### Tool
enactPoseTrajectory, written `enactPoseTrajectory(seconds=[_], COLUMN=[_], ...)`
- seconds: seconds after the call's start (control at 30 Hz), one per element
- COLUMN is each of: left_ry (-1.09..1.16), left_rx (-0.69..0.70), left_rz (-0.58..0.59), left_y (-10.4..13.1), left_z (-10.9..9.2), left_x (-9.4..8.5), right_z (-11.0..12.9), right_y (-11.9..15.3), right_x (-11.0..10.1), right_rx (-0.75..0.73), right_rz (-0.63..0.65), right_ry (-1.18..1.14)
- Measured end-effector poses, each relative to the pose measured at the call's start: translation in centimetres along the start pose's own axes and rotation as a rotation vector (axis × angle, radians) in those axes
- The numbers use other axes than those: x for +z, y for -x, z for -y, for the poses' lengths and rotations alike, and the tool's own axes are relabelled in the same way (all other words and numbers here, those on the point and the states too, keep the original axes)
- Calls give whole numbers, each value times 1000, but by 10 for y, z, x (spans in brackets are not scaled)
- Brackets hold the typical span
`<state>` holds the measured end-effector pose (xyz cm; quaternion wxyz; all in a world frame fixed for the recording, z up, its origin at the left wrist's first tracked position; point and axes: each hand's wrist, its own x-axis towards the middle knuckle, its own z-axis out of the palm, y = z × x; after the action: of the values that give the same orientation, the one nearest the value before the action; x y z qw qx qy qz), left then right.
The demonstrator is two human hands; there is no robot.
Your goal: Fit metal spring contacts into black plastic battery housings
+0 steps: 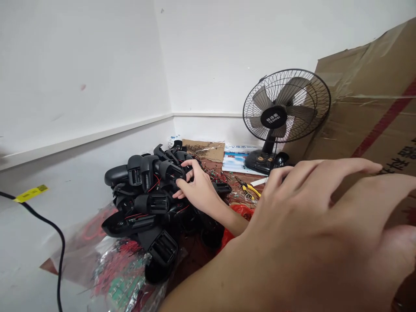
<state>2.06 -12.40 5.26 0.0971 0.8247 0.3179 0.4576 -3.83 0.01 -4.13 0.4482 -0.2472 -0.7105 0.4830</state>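
Note:
My right hand [201, 186] reaches left across the view, at the right side of a heap of black plastic housings [151, 167]. Its thumb and fingers are spread beside one housing [170, 170]; whether they touch it I cannot tell. Open battery compartments and thin red wires show on several housings. My left hand [312, 216] is large and close to the camera at the right, in front of the right forearm. Its fingers are curved and apart, pointing right, with nothing visible in them; some fingertips are hidden or beyond the edge.
A black desk fan [274, 117] stands at the back right beside a large cardboard box [367, 99]. Yellow-handled pliers [251, 188] lie among small loose parts. A clear plastic bag [123, 277] with green boards and red wires lies at the front left. A black cable [61, 242] hangs at the left.

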Motion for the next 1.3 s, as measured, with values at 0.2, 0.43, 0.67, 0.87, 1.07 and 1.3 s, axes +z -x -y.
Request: enactPoseTrajectory(seconds=[0.2, 0.43, 0.67, 0.87, 1.07, 1.3], left_ry=[31, 41, 75, 58, 11, 53], left_rx=[1, -8, -8, 14, 32, 114], left_rz=[3, 29, 56, 39, 63, 180], left_y=[-2, -3, -5, -6, -6, -5], left_z=[4, 4, 10, 17, 20, 14], left_x=[0, 5, 7, 10, 13, 12], right_z=[-7, -2, -18, -20, -21, -25], right_y=[-4, -15, -13, -8, 0, 13], right_x=[-7, -39, -55, -61, -73, -121], right_rx=[124, 362, 385, 460, 363, 243], right_rz=[39, 21, -30, -23, -20, -201], right_ry=[-14, -435, -545, -355, 73, 665])
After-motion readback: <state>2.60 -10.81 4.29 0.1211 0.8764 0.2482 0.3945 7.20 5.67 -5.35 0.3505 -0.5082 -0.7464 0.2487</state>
